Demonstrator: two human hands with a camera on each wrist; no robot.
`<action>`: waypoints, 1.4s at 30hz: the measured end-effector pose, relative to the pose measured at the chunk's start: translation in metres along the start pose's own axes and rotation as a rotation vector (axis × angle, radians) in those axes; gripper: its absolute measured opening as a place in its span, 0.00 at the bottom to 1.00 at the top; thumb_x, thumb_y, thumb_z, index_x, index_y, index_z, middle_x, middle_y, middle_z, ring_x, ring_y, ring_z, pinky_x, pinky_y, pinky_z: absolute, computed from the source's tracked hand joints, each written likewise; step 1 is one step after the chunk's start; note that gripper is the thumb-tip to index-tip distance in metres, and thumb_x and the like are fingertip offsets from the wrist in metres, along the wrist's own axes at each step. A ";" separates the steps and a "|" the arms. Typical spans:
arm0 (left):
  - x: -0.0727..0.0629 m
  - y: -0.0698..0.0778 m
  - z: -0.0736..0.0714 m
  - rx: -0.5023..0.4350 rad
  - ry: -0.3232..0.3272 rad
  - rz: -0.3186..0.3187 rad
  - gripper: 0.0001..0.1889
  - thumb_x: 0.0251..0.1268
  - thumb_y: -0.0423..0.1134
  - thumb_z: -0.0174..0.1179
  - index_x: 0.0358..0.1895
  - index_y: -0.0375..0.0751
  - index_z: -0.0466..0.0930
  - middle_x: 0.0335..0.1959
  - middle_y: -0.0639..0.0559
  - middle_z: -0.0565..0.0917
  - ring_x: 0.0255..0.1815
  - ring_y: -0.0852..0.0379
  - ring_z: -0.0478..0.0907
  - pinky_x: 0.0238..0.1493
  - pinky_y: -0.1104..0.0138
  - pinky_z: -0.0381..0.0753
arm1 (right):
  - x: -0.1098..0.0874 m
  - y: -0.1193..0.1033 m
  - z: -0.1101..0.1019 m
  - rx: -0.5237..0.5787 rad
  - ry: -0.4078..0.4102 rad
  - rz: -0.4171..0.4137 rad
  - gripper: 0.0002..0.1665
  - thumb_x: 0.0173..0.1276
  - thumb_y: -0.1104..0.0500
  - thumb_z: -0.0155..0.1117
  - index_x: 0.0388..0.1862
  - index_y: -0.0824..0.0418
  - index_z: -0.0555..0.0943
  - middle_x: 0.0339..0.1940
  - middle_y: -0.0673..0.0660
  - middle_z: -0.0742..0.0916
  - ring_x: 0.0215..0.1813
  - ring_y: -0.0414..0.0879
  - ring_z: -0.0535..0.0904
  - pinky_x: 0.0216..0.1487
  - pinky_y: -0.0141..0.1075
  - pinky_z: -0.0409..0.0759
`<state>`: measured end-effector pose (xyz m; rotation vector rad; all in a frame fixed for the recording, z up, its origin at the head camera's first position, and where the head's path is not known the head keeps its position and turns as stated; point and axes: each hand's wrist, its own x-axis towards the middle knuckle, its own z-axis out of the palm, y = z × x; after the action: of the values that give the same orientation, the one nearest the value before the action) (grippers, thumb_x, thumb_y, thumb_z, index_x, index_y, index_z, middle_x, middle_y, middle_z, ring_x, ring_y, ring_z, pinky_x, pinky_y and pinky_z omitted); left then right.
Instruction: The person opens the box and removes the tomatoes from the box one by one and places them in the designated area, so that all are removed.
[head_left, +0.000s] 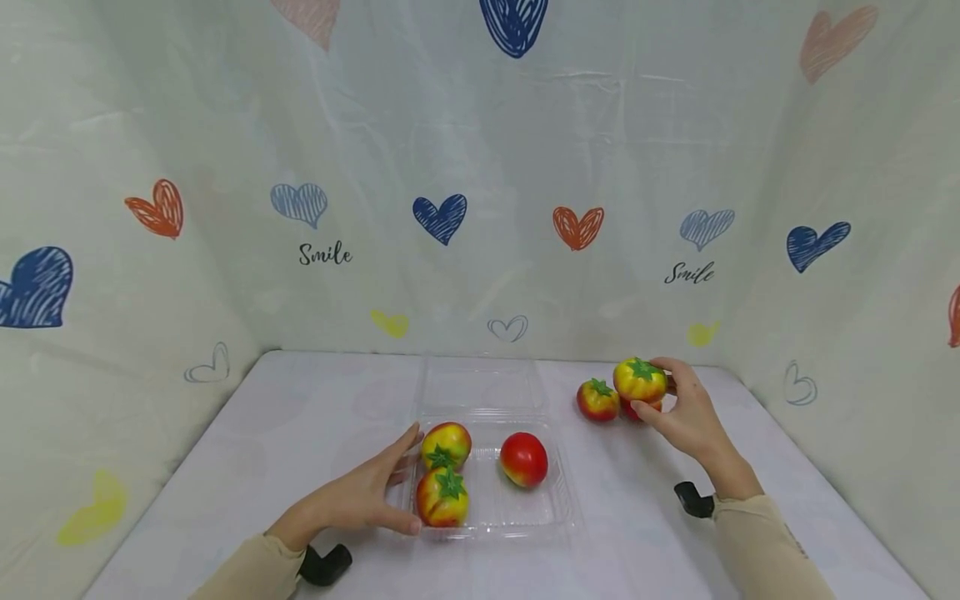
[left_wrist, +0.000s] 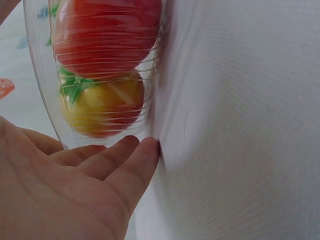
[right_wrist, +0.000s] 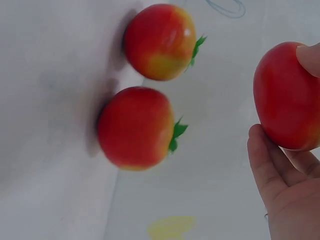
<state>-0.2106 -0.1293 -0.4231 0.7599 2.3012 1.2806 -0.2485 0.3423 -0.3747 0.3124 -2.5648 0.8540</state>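
My right hand (head_left: 688,417) holds a red-and-yellow toy tomato (head_left: 639,379) with a green leafy top, raised above the table. In the right wrist view the thumb and fingers pinch this tomato (right_wrist: 287,95) from both sides. Just below it, two more tomatoes (head_left: 597,401) (right_wrist: 136,128) sit on the table. My left hand (head_left: 360,493) rests at the left side of a clear plastic clamshell box (head_left: 517,521), its fingers extended along the wall. Inside the box, two tomatoes (head_left: 442,497) lie along the left side and one red tomato (head_left: 524,460) lies to the right.
The box's transparent lid (head_left: 480,390) lies folded back toward the rear of the white-covered table (head_left: 322,408). A cloth wall (head_left: 510,150) printed with hearts stands behind and at both sides. Black wrist mounts (head_left: 693,500) stick out near each sleeve.
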 end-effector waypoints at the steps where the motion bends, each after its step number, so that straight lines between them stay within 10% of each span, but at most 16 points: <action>1: 0.000 0.000 0.000 -0.004 -0.001 -0.001 0.63 0.48 0.51 0.73 0.77 0.42 0.32 0.77 0.40 0.44 0.72 0.40 0.57 0.66 0.57 0.66 | 0.000 0.003 0.000 -0.005 0.003 0.007 0.40 0.58 0.60 0.72 0.64 0.67 0.62 0.60 0.66 0.71 0.55 0.62 0.72 0.54 0.58 0.76; 12: 0.002 -0.002 0.000 0.000 0.005 0.000 0.64 0.46 0.52 0.74 0.77 0.43 0.32 0.77 0.41 0.44 0.72 0.41 0.57 0.66 0.58 0.67 | 0.000 0.022 -0.006 -0.008 0.044 0.030 0.39 0.59 0.58 0.71 0.64 0.68 0.62 0.58 0.68 0.71 0.54 0.63 0.72 0.53 0.49 0.76; 22: 0.001 0.000 -0.001 0.005 0.002 0.008 0.63 0.47 0.51 0.74 0.77 0.42 0.32 0.77 0.39 0.45 0.72 0.39 0.57 0.65 0.56 0.68 | -0.001 0.031 -0.015 -0.006 0.070 0.066 0.39 0.60 0.58 0.70 0.65 0.68 0.61 0.60 0.67 0.70 0.55 0.64 0.72 0.50 0.16 0.67; 28: 0.002 -0.002 0.000 0.010 0.006 0.013 0.64 0.47 0.51 0.74 0.77 0.42 0.32 0.77 0.40 0.45 0.72 0.40 0.57 0.66 0.58 0.67 | -0.002 0.036 -0.017 0.002 0.083 0.104 0.40 0.61 0.57 0.69 0.65 0.69 0.61 0.59 0.68 0.70 0.57 0.65 0.71 0.55 0.61 0.72; 42: 0.001 -0.002 0.000 0.013 0.008 0.016 0.64 0.47 0.51 0.74 0.77 0.41 0.32 0.77 0.39 0.45 0.72 0.39 0.57 0.66 0.56 0.67 | -0.005 0.053 -0.020 0.016 0.090 0.230 0.43 0.64 0.52 0.67 0.67 0.70 0.57 0.63 0.72 0.67 0.55 0.68 0.71 0.55 0.62 0.73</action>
<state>-0.2114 -0.1293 -0.4249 0.7809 2.3159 1.2790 -0.2550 0.3969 -0.3899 -0.0174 -2.5428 0.9463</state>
